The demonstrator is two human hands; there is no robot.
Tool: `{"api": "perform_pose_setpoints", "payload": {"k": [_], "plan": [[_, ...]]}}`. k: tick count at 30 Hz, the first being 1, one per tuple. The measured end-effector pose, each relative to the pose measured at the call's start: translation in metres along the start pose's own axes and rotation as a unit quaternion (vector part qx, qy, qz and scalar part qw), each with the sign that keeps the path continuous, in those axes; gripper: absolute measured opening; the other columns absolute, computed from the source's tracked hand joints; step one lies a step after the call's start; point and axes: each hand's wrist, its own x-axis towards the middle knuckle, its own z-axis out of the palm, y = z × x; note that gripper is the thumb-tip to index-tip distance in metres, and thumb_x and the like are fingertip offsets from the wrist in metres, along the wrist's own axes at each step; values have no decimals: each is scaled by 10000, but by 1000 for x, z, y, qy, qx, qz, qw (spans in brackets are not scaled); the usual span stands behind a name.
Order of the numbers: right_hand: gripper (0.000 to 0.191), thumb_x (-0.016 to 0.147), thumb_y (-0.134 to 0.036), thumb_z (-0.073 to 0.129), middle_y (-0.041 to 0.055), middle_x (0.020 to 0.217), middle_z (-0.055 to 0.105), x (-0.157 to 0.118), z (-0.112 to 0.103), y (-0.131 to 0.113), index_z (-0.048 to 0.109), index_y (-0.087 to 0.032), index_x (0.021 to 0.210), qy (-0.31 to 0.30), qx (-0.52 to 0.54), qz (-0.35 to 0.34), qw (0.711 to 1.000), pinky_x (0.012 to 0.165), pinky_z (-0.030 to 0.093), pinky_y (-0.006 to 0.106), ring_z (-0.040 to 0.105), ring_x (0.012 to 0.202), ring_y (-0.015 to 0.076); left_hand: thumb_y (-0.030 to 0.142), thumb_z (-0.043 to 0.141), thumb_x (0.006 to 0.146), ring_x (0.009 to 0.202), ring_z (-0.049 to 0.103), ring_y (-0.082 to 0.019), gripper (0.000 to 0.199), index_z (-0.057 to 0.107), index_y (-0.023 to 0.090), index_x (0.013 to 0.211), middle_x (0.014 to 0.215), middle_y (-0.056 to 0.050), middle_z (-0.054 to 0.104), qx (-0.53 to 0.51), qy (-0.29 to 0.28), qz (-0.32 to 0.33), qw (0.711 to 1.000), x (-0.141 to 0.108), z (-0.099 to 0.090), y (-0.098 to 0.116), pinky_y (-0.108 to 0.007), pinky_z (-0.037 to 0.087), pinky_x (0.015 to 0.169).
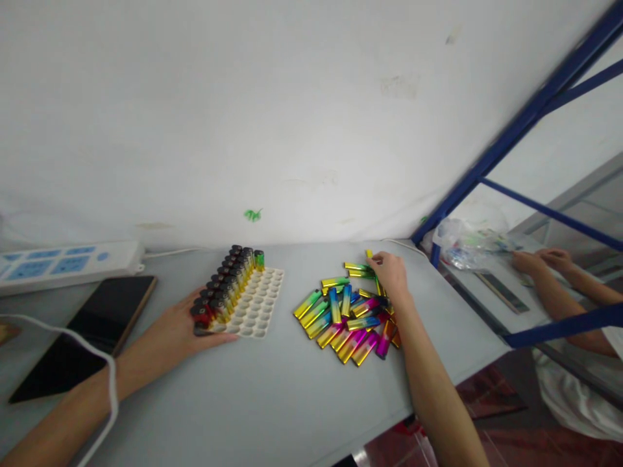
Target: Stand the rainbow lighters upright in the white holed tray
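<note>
A white tray [253,303] with rows of round holes rests on the grey table. Upright black-topped cylinders [228,279] with yellow bodies fill its left side, and one green piece [259,260] stands at the back. My left hand [182,324] grips the tray's near left corner, thumb along the front edge. Right of the tray lies a loose pile of shiny metallic tubes [341,318] in yellow, green, blue and pink. At the pile's back right, my right hand [389,272] pinches a yellow tube [368,253], its fingers closed.
At left are a white power strip [73,266], a dark phone or tablet [87,331] and a white cable [109,370]. A blue metal frame [452,194] rises on the right. Beyond it are plastic bags [457,243] and another person's hands [535,263] over another table.
</note>
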Motion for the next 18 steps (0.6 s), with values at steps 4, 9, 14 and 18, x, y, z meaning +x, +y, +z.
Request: {"api": "perform_pose_setpoints", "payload": {"k": [4, 9, 14, 18], "plan": [[296, 942, -277, 751, 194, 1087, 815, 5, 5, -6, 788, -98, 1176, 11, 38, 18, 999, 950, 521, 374, 746, 1068, 319, 920, 705, 664, 1201, 745, -422, 1015, 707, 154, 1329, 1270, -167, 794, 40, -3, -1, 999, 0, 1, -7, -539, 554, 1147], [250, 985, -254, 661, 186, 1139, 794, -1, -7, -6, 780, -127, 1164, 29, 71, -7, 997, 946, 538, 342, 757, 1056, 273, 907, 708, 634, 1117, 776, -409, 1024, 692, 179, 1354, 1233, -127, 810, 48, 9, -26, 998, 0, 9, -22, -511, 601, 1086], [398, 1034, -487, 568, 73, 950, 805, -13, -24, -27, 691, -173, 1246, 27, 262, -57, 963, 711, 576, 297, 754, 664, 174, 891, 715, 628, 1086, 783, -406, 932, 730, 189, 1242, 1141, -122, 823, 50, 4, -32, 998, 4, 8, -20, -491, 601, 1083], [488, 965, -605, 630, -4, 745, 705, -26, -36, -73, 720, -198, 1219, -6, 399, -132, 907, 613, 546, 302, 701, 585, 176, 863, 732, 641, 1072, 787, -393, 982, 690, 164, 1330, 1195, -134, 819, 25, -18, -27, 999, 4, 0, -6, -492, 603, 1073]]}}
